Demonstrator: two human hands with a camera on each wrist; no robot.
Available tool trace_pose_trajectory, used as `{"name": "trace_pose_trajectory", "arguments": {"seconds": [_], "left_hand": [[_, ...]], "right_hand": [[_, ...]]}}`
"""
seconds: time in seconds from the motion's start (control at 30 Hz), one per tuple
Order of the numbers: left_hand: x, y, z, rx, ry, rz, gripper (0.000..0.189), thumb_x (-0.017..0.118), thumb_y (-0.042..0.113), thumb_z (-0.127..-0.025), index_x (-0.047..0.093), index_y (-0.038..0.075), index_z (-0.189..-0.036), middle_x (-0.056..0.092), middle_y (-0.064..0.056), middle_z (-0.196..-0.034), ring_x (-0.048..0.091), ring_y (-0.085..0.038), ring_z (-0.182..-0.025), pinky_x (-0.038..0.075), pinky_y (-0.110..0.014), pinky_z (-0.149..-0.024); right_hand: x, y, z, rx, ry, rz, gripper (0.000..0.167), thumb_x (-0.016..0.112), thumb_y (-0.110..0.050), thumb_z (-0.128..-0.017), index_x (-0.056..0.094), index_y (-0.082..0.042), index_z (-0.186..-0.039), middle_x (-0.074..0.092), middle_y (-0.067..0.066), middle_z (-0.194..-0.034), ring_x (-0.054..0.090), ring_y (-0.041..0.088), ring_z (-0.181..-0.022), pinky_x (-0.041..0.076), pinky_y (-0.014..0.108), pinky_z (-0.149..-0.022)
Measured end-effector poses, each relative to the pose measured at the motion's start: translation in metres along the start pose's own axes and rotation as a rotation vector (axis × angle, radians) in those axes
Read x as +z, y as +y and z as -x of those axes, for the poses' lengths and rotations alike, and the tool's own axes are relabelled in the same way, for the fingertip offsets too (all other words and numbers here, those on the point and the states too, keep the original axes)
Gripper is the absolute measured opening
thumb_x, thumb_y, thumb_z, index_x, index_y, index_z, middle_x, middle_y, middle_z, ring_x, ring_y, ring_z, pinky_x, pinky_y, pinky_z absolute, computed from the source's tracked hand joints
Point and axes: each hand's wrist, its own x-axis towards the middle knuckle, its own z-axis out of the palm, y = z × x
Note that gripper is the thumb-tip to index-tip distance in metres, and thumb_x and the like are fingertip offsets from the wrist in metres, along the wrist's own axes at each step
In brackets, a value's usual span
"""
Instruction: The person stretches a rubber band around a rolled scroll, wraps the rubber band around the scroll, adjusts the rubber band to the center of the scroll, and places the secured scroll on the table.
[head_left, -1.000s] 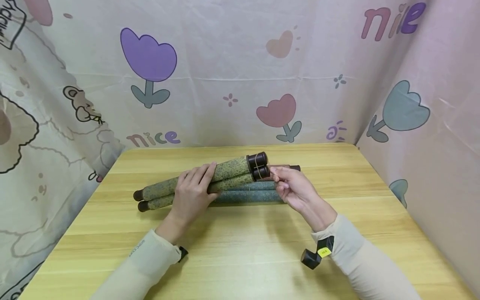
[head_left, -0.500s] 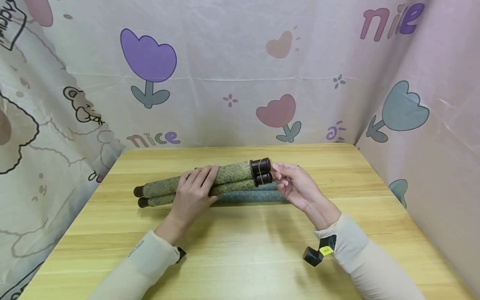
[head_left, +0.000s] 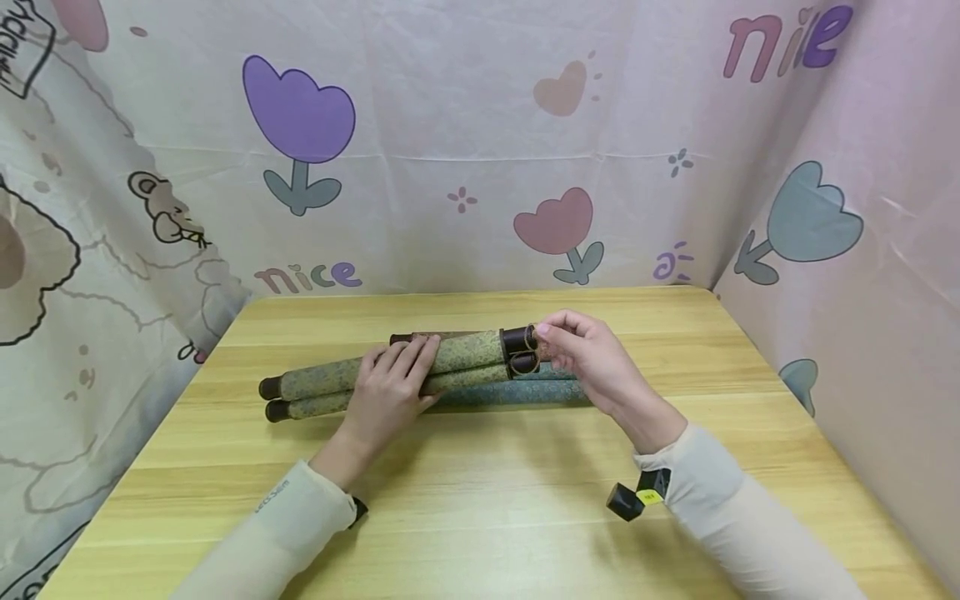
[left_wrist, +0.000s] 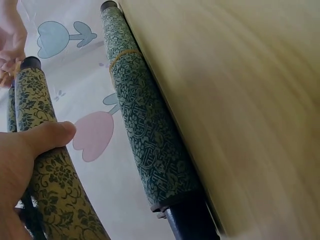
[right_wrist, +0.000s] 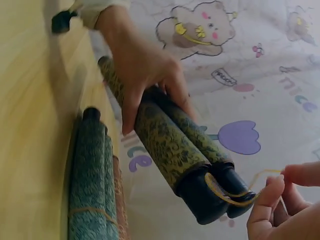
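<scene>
A pair of yellow-green patterned scrolls (head_left: 468,352) with dark end knobs is held slanting above the table by my left hand (head_left: 386,387). Its fingers lie over the top, and in the left wrist view the thumb (left_wrist: 52,136) presses along one roll. My right hand (head_left: 603,362) pinches a thin rubber band (right_wrist: 240,203) between thumb and fingertips. In the right wrist view the band is stretched out from the dark knobs (right_wrist: 202,200) and still loops about them. Underneath and behind lie teal patterned scrolls (head_left: 495,393) with their own rubber band (left_wrist: 125,52).
Beyond the teal pair lies a reddish-brown scroll (head_left: 423,335), mostly hidden. All rest on a wooden table (head_left: 480,500). A printed curtain (head_left: 442,108) hangs behind the table and on both sides.
The right ends of the yellow-green scrolls have sunk lower. The rubber band, earlier wrapped around the knobs, is now pulled outward toward their tips, and my right hand has turned over.
</scene>
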Motion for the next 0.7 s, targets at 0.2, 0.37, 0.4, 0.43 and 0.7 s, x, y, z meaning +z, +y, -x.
{"name": "trace_pose_trajectory", "arguments": {"seconds": [0.2,0.37,0.4,0.43,0.7], "left_hand": [[-0.003,0.0,-0.001,-0.043,-0.048,0.089,0.097,0.095,0.041,-0.055,0.057,0.004,-0.136,0.066,-0.015,-0.119,0.064,-0.034,-0.099,0.051,-0.053,-0.082],[-0.008,0.0,-0.004,-0.126,-0.158,0.212,0.094,0.095,0.038,-0.058,0.057,0.004,-0.136,0.065,-0.017,-0.119,0.064,-0.037,-0.102,0.051,-0.057,-0.081],[-0.009,0.0,-0.005,-0.137,-0.178,0.231,0.093,0.094,0.039,-0.059,0.057,0.003,-0.136,0.065,-0.017,-0.119,0.064,-0.037,-0.102,0.051,-0.057,-0.082],[-0.01,0.001,-0.005,-0.149,-0.197,0.253,0.092,0.094,0.039,-0.06,0.057,0.003,-0.136,0.065,-0.017,-0.119,0.064,-0.037,-0.103,0.051,-0.057,-0.082],[-0.015,0.003,-0.01,-0.166,-0.346,0.376,0.092,0.092,0.044,-0.061,0.057,0.004,-0.136,0.065,-0.015,-0.121,0.065,-0.034,-0.104,0.051,-0.054,-0.087]], "right_hand": [[-0.001,-0.006,-0.002,-0.07,-0.067,0.226,0.011,0.06,-0.011,-0.098,0.061,-0.001,-0.1,0.062,0.006,-0.08,0.052,0.014,-0.067,0.045,0.02,-0.058],[-0.01,-0.015,-0.001,-0.123,-0.183,0.408,0.015,0.06,-0.012,-0.098,0.064,0.003,-0.099,0.058,0.007,-0.078,0.047,0.015,-0.063,0.041,0.022,-0.055],[-0.012,-0.016,-0.002,-0.127,-0.202,0.436,0.016,0.06,-0.012,-0.098,0.065,0.003,-0.098,0.057,0.008,-0.077,0.046,0.015,-0.062,0.04,0.023,-0.055],[-0.013,-0.017,-0.002,-0.125,-0.217,0.454,0.016,0.06,-0.013,-0.098,0.065,0.003,-0.098,0.056,0.008,-0.078,0.046,0.015,-0.062,0.04,0.023,-0.055],[-0.023,-0.016,-0.008,-0.106,-0.223,0.528,0.012,0.064,-0.011,-0.095,0.068,-0.001,-0.099,0.059,0.007,-0.081,0.05,0.017,-0.07,0.044,0.026,-0.061]]}}
